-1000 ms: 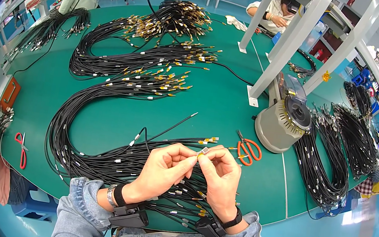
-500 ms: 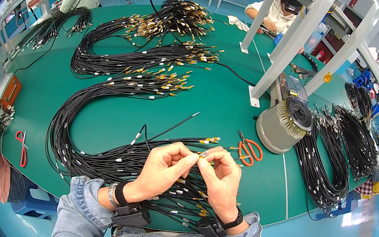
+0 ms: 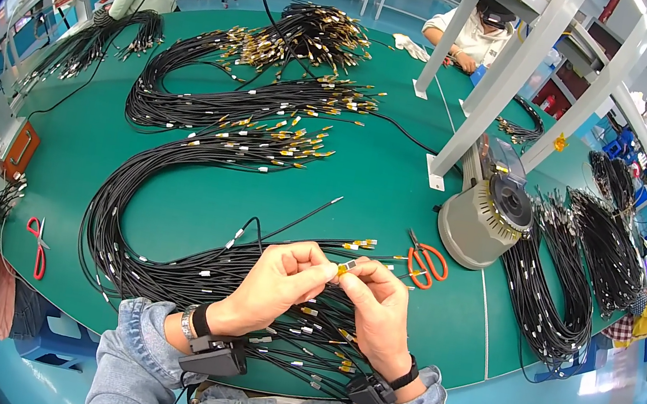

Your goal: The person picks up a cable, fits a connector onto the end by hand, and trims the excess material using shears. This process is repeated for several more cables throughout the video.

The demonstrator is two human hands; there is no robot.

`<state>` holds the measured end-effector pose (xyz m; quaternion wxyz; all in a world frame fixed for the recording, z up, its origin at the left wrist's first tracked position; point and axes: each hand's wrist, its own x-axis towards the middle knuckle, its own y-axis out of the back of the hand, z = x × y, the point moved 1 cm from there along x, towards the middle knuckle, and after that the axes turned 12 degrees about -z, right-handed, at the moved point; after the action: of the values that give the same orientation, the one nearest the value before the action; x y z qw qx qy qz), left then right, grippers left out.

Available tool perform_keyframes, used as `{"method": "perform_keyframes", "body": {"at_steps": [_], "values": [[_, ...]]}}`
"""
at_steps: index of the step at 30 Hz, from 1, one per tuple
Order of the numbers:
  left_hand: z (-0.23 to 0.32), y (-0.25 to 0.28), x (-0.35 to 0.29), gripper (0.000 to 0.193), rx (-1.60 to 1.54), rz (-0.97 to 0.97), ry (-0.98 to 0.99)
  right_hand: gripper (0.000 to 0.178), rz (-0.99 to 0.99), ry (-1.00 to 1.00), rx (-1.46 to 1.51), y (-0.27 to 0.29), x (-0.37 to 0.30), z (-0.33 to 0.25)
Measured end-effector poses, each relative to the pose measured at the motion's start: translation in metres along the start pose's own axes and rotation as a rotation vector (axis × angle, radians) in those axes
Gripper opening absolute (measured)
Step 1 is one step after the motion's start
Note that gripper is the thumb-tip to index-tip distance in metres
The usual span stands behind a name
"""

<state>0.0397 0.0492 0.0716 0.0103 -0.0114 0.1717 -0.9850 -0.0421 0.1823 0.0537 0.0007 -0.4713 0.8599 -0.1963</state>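
Observation:
My left hand (image 3: 277, 283) and my right hand (image 3: 379, 308) meet in front of me, both closed in a pinch. Between their fingertips is a cable end with a small yellow piece (image 3: 344, 268) on it; its detail is too small to make out. Under my hands lies a curved bundle of black cables (image 3: 130, 260) with white tags and yellow-tipped ends. My palms hide part of this bundle. One loose cable (image 3: 299, 219) sticks up from it on the far side.
Orange-handled scissors (image 3: 426, 262) lie to the right, beside a round grey tape dispenser (image 3: 485, 223). Red-handled scissors (image 3: 39, 248) are at the left. More cable bundles (image 3: 205, 145) lie farther back and at right (image 3: 551, 285). White metal posts (image 3: 498, 86) rise from the green table (image 3: 381, 186). Other people sit around.
At my fingertips, more of the yellow piece shows now. Both thumbs and fingers have shifted slightly, still pinching. The whole view has moved a little.

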Motion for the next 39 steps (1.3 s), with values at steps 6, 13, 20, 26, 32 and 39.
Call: {"method": "perform_keyframes", "body": {"at_steps": [6, 13, 20, 26, 32, 39], "values": [[-0.001, 0.0, -0.002, 0.014, 0.171, 0.052, -0.087, 0.011, 0.082, -0.102, -0.277, 0.027, 0.001, -0.01], [0.008, -0.002, -0.002, 0.01, 0.451, 0.001, -0.088, 0.021, 0.157, -0.118, -1.268, 0.133, 0.001, -0.02], [0.013, 0.005, -0.002, 0.007, 0.643, -0.051, -0.186, 0.033, -0.052, -0.197, -1.577, 0.169, 0.003, -0.008], [0.02, 0.005, -0.005, 0.005, 0.809, -0.039, -0.173, 0.038, 0.031, -0.361, -1.136, 0.18, 0.011, -0.032], [0.025, 0.008, -0.005, 0.01, 0.885, -0.107, -0.217, 0.049, 0.002, -0.181, -0.408, 0.124, 0.001, -0.08], [0.03, 0.011, -0.008, 0.013, 0.947, -0.231, -0.222, 0.051, -0.438, -0.193, -0.739, 0.032, -0.022, -0.091]]}}
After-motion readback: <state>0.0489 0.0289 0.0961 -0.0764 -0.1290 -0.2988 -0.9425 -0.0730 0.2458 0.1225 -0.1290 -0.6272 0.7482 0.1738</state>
